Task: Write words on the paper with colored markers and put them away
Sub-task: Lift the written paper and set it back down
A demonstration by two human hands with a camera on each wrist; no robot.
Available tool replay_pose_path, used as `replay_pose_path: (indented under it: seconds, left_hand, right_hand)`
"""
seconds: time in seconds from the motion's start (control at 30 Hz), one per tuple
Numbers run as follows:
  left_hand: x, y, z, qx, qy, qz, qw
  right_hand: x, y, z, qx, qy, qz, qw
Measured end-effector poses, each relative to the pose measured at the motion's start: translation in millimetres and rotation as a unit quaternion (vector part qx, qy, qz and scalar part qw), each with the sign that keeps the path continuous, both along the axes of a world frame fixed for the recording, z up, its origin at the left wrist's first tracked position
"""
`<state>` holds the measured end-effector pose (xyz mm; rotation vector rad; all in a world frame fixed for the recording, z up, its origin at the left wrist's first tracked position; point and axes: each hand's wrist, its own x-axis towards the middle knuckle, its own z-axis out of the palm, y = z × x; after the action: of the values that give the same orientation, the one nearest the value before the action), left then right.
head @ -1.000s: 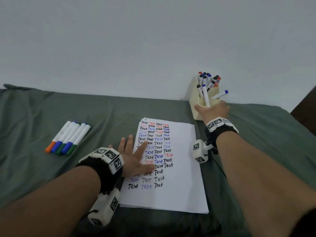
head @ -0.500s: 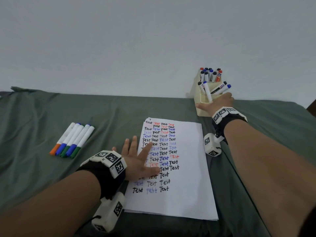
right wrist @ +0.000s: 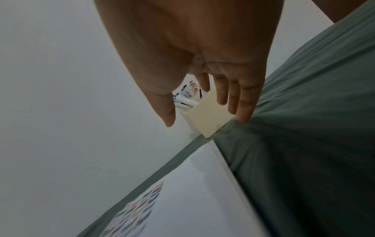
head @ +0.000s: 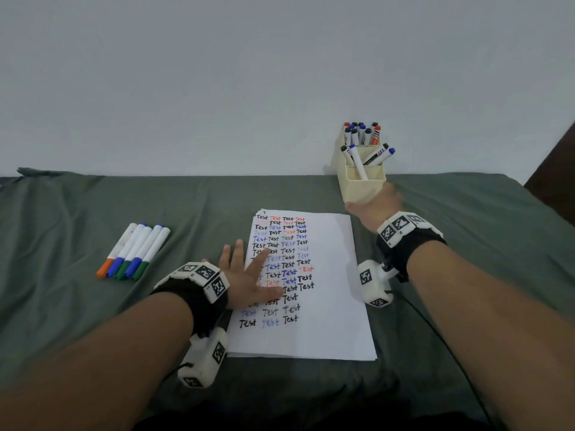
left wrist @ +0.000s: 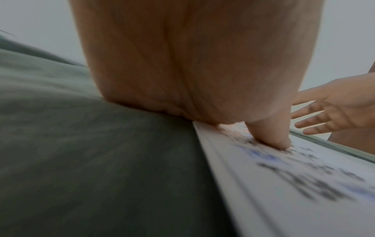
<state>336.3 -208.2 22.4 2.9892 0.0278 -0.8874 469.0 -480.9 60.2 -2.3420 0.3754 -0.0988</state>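
A white paper covered in rows of "Test" in black, blue and red lies mid-table. My left hand presses flat on its left edge, fingers spread; its thumb rests on the writing. A cream marker holder stands against the wall, filled with several capped markers. My right hand hovers at the holder's front base with straight fingers and holds nothing. The holder shows just beyond those fingertips. Several more markers lie in a row on the cloth at the left.
A grey-green cloth covers the table, wrinkled at the far left. A pale wall rises directly behind the holder. A dark edge shows at the far right.
My right hand has drawn back from the holder's front toward its base, empty. My left hand has stayed flat on the paper. The head view has tilted slightly.
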Motion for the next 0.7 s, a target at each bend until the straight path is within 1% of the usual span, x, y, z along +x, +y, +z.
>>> replay_pose_path:
  seconds: [0.2, 0.27, 0.3, 0.37, 0.4, 0.43, 0.47, 0.5, 0.53, 0.57, 0.7]
  left_hand:
    - [-7, -1, 5, -0.017, -0.021, -0.005, 1.0]
    - [-11, 0, 8, -0.037, -0.048, -0.003, 0.998]
    - [-14, 0, 11, -0.062, -0.073, -0.002, 0.995]
    - [-18, -1, 18, -0.138, -0.142, 0.006, 0.98]
    - [-19, -2, 20, -0.177, -0.178, 0.028, 0.968]
    - [-22, -3, 23, -0.205, -0.206, 0.065, 0.955]
    - [-24, -3, 25, -0.221, -0.216, 0.115, 0.944]
    - [-26, -3, 27, -0.229, -0.212, 0.159, 0.937]
    - [-27, -3, 27, -0.222, -0.195, 0.187, 0.937]
    - [-32, -3, 31, -0.211, -0.173, 0.194, 0.942]
    - [-45, -5, 42, -0.167, -0.079, 0.171, 0.968]
  right_hand:
    - [-82, 8, 1, -0.007, 0.018, 0.113, 0.993]
    - [-106, 12, -1, -0.024, 0.033, 0.139, 0.99]
    - [-116, 12, -2, -0.03, 0.042, 0.147, 0.988]
    - [-134, 12, -5, -0.046, 0.058, 0.16, 0.984]
    - [-141, 12, -6, -0.06, 0.068, 0.164, 0.982]
    - [-147, 11, -7, -0.075, 0.078, 0.165, 0.98]
    - [-152, 10, -8, -0.086, 0.089, 0.162, 0.979]
    - [-157, 9, -10, -0.092, 0.103, 0.152, 0.979]
    - [-162, 8, -10, -0.096, 0.116, 0.143, 0.978]
    - [-167, 8, -11, -0.098, 0.127, 0.137, 0.978]
    - [-179, 5, -10, -0.083, 0.148, 0.138, 0.976]
